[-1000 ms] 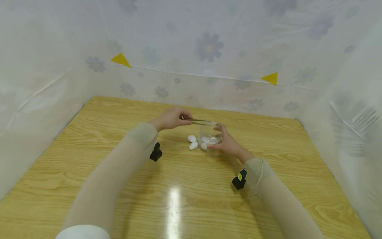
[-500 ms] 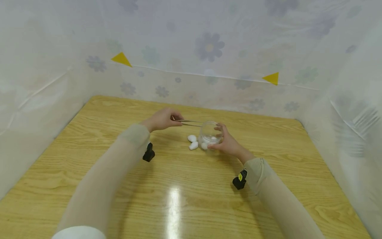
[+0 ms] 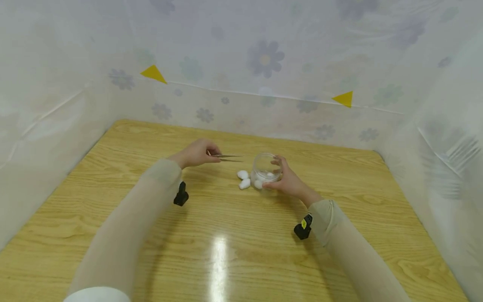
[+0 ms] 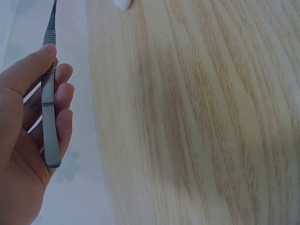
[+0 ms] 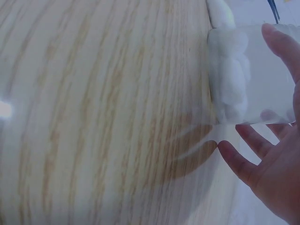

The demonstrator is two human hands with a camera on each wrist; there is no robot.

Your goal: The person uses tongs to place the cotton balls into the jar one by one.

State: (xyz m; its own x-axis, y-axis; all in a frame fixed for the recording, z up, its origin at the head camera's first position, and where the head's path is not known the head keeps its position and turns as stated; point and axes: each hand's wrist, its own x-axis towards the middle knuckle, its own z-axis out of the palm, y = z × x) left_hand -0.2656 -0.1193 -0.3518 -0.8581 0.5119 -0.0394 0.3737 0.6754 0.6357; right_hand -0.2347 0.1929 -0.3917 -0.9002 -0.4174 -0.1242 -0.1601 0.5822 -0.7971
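Observation:
My left hand (image 3: 198, 152) pinches a pair of metal tweezers (image 4: 49, 117) between thumb and fingers. Their two tips stand apart with nothing between them, left of a clear jar (image 3: 260, 162). Around the jar's right side my right hand (image 3: 289, 181) curls, its thumb on the near wall and fingers behind. Several white cotton balls (image 5: 233, 79) lie in the jar's bottom. Outside it, against the left side, two more sit on the table: a rear cotton ball (image 3: 242, 175) and a front cotton ball (image 3: 244, 183).
The wooden table (image 3: 241, 226) runs back to a flower-patterned plastic curtain (image 3: 226, 50) with two yellow triangles. Similar sheeting hangs at both sides. A black wrist camera (image 3: 181, 194) hangs under the left wrist, another camera (image 3: 303, 227) under the right.
My left hand has drawn the tweezers leftward, from over the jar's rim to well clear of it. The right hand and jar have stayed in place.

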